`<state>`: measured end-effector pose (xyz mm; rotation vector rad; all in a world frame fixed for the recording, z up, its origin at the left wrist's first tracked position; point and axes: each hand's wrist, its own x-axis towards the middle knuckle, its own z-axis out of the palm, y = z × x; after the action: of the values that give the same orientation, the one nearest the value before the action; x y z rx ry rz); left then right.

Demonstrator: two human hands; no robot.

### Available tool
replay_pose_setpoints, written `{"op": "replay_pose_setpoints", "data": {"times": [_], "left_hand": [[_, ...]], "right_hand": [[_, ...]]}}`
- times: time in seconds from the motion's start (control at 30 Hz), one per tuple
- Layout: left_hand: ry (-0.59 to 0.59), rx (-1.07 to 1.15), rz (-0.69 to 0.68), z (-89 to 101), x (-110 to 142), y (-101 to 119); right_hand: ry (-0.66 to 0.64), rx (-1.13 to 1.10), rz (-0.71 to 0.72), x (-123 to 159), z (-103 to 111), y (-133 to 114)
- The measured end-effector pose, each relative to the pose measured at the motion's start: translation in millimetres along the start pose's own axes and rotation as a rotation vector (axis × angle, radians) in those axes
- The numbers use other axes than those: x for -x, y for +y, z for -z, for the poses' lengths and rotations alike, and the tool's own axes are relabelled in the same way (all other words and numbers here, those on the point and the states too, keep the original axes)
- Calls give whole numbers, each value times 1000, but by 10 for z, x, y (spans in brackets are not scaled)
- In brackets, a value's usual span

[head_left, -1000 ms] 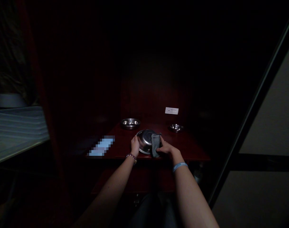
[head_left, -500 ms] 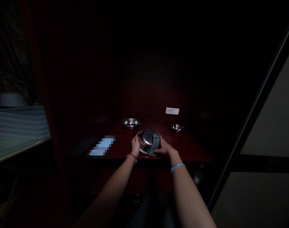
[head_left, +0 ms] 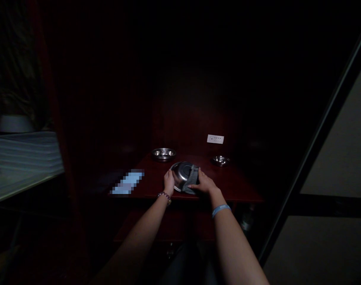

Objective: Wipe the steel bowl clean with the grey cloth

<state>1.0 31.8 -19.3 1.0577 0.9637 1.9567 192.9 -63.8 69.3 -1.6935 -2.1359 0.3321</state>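
Observation:
A shiny metal bowl [head_left: 178,176] is tipped with its rounded underside facing up and toward me, over the front of the dark red desk. My left hand [head_left: 169,182] grips its left rim, fingers behind the edge. Against the bowl's right side lies a grey cloth [head_left: 191,181], pressed there by my right hand [head_left: 205,182], thumb in front and fingers along the far side. Part of the rim is hidden behind the cloth and that hand.
Behind the bowl, a wide metal dish [head_left: 163,154] stands on the desk [head_left: 239,186] at left and a smaller one [head_left: 221,160] at right. A power socket [head_left: 215,139] is on the back wall. Stacked clear trays [head_left: 26,152] are far left; a bottle [head_left: 247,219] stands below.
My right hand and the cloth have shifted slightly left across the bowl's underside. My left hand keeps its place on the rim.

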Motion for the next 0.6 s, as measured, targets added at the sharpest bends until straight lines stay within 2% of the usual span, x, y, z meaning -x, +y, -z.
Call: {"op": "replay_pose_setpoints", "data": {"times": [0.3,0.6], "left_hand": [[26,-30,83,-24,43,120],[37,-55,58,1,57,163]], "right_hand": [[38,56,6,-15,-13,-193],[56,114,-3,0,-50,-389]]}}
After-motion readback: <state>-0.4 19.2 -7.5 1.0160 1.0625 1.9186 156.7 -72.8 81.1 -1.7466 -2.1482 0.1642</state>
